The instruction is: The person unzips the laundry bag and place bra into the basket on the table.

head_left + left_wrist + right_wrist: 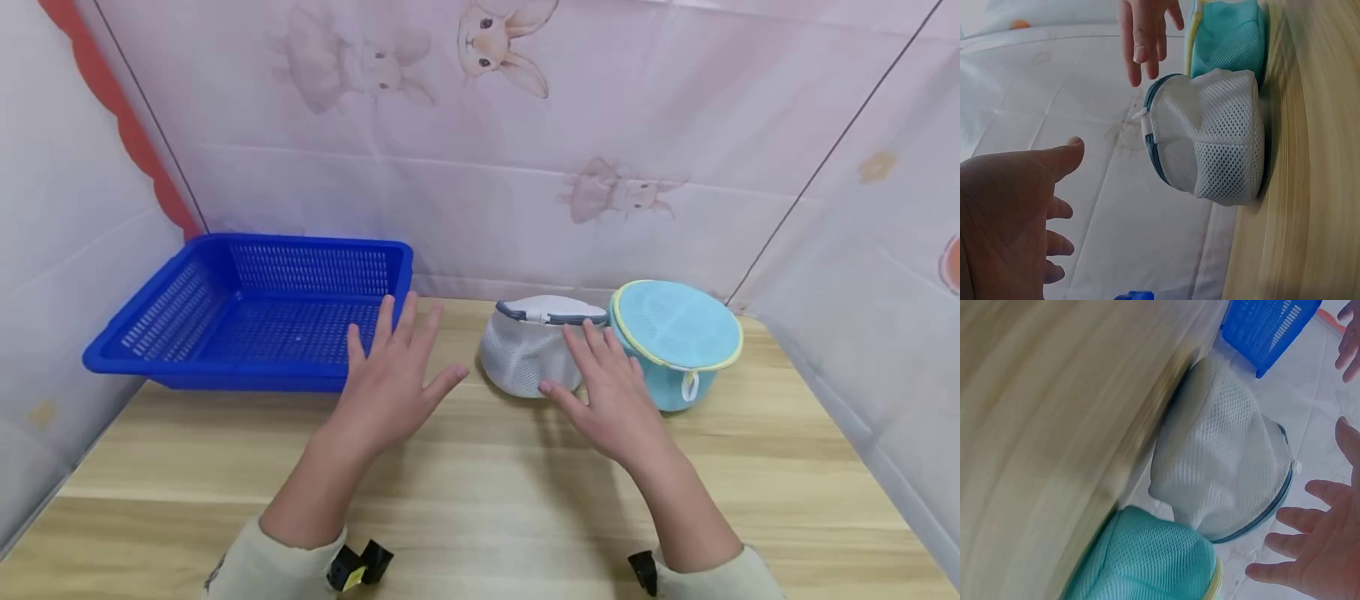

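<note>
A white mesh laundry bag (525, 354) with a dark blue zipper stands on the wooden table, right of the middle. Against its right side is a turquoise mesh laundry bag (675, 325), round, with yellow trim and a white loop. My left hand (393, 379) is spread in the air, its fingertips overlapping the right edge of the blue basket (247, 379) in the head view. My right hand (611, 392) is also spread, holding nothing, over the front of both bags in that view. The right wrist view shows its fingers (1300, 519) apart from the white bag's zippered rim.
The blue plastic basket with slotted walls sits at the back left of the table (480, 517). A pale fabric backdrop (480, 217) with rabbit prints rises behind the table, and similar cloth walls flank both sides.
</note>
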`<state>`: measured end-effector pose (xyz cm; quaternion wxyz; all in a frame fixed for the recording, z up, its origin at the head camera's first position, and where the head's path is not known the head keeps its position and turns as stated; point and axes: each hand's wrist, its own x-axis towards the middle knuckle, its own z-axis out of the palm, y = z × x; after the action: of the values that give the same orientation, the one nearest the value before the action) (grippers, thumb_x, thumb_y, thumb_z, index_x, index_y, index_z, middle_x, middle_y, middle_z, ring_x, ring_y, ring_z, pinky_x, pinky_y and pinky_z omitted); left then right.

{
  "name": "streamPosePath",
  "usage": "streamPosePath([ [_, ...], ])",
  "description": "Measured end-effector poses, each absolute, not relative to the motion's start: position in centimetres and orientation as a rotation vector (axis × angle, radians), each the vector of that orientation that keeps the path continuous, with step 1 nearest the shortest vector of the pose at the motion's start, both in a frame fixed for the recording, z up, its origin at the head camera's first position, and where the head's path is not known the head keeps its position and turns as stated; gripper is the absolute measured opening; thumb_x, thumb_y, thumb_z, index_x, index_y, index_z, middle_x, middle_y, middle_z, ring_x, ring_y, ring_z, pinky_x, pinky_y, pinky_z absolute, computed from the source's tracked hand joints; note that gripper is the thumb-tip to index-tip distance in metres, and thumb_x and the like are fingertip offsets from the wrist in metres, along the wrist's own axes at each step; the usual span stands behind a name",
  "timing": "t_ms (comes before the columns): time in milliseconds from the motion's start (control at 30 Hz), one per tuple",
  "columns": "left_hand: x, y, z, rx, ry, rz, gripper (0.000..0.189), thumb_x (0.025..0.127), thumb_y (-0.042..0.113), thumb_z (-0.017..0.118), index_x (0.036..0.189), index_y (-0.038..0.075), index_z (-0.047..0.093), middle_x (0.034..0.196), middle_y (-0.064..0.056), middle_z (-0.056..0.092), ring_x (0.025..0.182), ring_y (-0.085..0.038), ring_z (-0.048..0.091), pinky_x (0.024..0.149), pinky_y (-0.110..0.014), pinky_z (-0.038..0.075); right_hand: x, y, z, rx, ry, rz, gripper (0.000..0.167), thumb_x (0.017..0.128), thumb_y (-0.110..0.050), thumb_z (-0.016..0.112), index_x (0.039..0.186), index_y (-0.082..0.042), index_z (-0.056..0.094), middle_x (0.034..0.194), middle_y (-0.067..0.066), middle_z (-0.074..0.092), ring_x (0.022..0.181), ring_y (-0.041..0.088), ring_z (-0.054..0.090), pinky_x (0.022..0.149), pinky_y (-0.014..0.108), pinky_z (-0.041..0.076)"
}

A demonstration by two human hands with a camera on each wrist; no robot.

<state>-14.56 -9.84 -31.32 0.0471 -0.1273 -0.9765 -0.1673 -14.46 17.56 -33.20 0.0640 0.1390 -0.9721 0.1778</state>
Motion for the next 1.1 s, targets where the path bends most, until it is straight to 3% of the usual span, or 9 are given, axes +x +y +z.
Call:
streamPosePath([
  [167, -14.7, -9.1, -31.4, -0.422, -2.952, -0.521, 0.08, 0.096, 0.066, 0.038, 0.159, 0.023, 0.013, 0.166, -0.007, -0.004, 0.151, -0.029, -0.016, 0.114, -0.07, -0.005, -14.6, 18.7, -33.1, 0.401, -2.928, 0.537, 0.081, 0.094, -0.062, 0.051, 0.156, -0.016, 0.027, 0.163, 0.017, 0.019, 0.149, 0.046, 0.011, 0.111, 0.073, 0.016],
  [433, -14.4, -6.8, -31.9, -0.64, -2.778, -0.516, 0.066, 0.1, 0.05, 0.05, 0.155, 0.02, 0.031, 0.162, -0.009, 0.027, 0.151, -0.029, 0.021, 0.117, -0.067, 0.004, -14.7, 22.3, -32.5, 0.387, -2.809, 0.523, 0.071, 0.095, -0.046, 0.061, 0.151, -0.009, 0.037, 0.158, 0.023, 0.028, 0.144, 0.051, 0.021, 0.108, 0.072, 0.022],
  [567, -14.2, -6.2, -32.3, -0.651, -2.79, -0.504, 0.066, 0.099, 0.049, 0.051, 0.156, 0.023, 0.029, 0.162, -0.008, 0.027, 0.151, -0.028, 0.02, 0.118, -0.065, 0.003, -14.8, 24.5, -32.5, 0.396, -2.748, 0.483, 0.068, 0.093, -0.036, 0.067, 0.148, -0.006, 0.04, 0.153, 0.027, 0.033, 0.14, 0.053, 0.026, 0.11, 0.067, 0.024],
  [1100, -14.3, -4.7, -32.8, -0.695, -2.802, -0.661, 0.063, 0.098, 0.045, 0.056, 0.154, 0.023, 0.034, 0.162, -0.006, 0.026, 0.151, -0.027, 0.02, 0.12, -0.06, 0.007, -15.4, 29.6, -34.9, 0.27, -2.843, 0.381, 0.064, 0.09, -0.028, 0.071, 0.142, 0.001, 0.045, 0.146, 0.034, 0.037, 0.132, 0.054, 0.036, 0.101, 0.07, 0.033],
])
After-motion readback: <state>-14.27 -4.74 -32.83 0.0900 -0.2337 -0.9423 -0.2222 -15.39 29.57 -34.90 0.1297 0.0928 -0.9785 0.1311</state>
